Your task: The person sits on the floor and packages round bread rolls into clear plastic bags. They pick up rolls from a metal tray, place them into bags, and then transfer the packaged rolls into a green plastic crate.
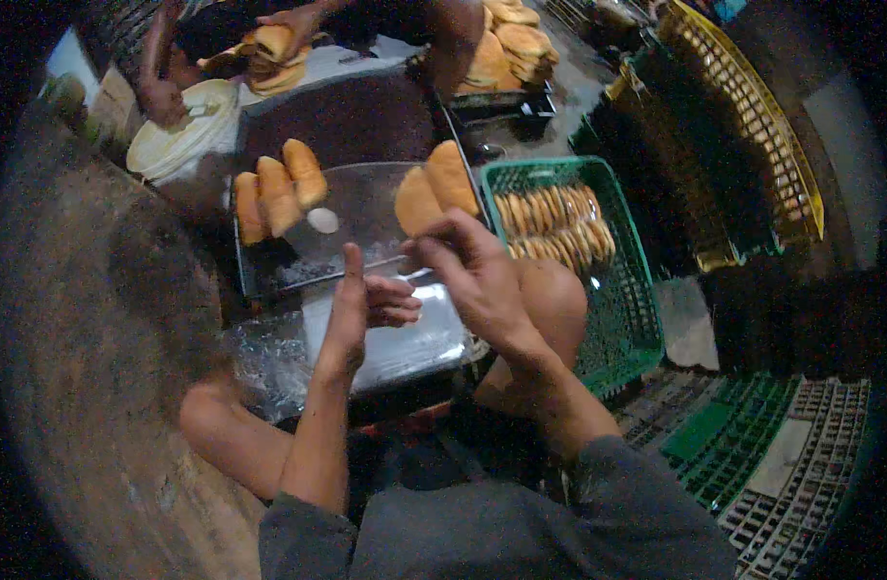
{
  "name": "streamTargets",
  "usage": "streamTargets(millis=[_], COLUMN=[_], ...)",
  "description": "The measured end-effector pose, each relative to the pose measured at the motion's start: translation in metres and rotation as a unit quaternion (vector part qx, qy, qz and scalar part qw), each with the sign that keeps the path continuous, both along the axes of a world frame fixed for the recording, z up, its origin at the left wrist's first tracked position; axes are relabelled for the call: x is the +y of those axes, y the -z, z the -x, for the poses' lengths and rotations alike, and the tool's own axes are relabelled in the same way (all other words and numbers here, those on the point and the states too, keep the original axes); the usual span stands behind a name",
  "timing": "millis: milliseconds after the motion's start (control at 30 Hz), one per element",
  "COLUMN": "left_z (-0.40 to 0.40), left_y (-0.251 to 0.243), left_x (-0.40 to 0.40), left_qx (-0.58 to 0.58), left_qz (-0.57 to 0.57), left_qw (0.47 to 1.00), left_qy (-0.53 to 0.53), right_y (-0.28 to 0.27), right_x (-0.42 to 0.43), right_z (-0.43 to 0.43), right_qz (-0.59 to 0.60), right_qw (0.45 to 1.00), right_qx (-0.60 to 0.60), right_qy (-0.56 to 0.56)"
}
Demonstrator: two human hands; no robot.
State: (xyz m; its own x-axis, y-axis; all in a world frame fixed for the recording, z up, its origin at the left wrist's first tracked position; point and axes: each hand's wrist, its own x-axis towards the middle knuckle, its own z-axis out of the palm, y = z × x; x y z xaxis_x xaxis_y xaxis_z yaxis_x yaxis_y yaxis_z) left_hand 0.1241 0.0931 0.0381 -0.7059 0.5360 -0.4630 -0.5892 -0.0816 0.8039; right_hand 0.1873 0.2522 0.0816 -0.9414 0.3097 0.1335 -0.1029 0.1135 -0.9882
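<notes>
My left hand [360, 308] is over a stack of clear plastic bags [418, 337], thumb raised and fingers apart, with nothing visible in it. Close by on the right is my right hand [479, 279], its thumb and fingers bent together; whether something thin is pinched there is unclear. Just beyond my hands lies a dark metal tray [371, 192]. Three long golden buns [276, 196] stand along its left side, and two more buns [418, 201] lean at its right, near my right fingertips. A small white rounded object [323, 220] sits between these groups.
A green plastic crate [652, 319] at right holds rows of wrapped buns [552, 221]. Crumpled clear plastic [269, 355] lies left of the bags. Across from me, another person's hand [302, 25] touches split buns [276, 69]; a pale round lid [186, 138] is nearby. Bread is piled [512, 47] farther back.
</notes>
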Motion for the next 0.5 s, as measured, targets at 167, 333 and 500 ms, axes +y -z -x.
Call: streamTargets(millis=[167,333,500], left_z=[0.027,0.067,0.091], left_y=[0.016,0.015,0.033], left_x=[-0.016,-0.051,-0.144], left_qx=[-0.03,0.143,0.049], left_qz=[-0.194,0.01,-0.021], left_qw=[0.944,0.897,0.773], left_qy=[-0.266,-0.418,-0.632], right_y=[0.0,-0.011,0.093], right_x=[-0.018,-0.037,-0.089], right_z=[-0.01,0.043,0.145], right_qz=[0.184,0.112,-0.227], right_qw=[0.977,0.985,0.974], right_qx=[-0.081,-0.108,0.01], right_qy=[0.074,0.077,0.003])
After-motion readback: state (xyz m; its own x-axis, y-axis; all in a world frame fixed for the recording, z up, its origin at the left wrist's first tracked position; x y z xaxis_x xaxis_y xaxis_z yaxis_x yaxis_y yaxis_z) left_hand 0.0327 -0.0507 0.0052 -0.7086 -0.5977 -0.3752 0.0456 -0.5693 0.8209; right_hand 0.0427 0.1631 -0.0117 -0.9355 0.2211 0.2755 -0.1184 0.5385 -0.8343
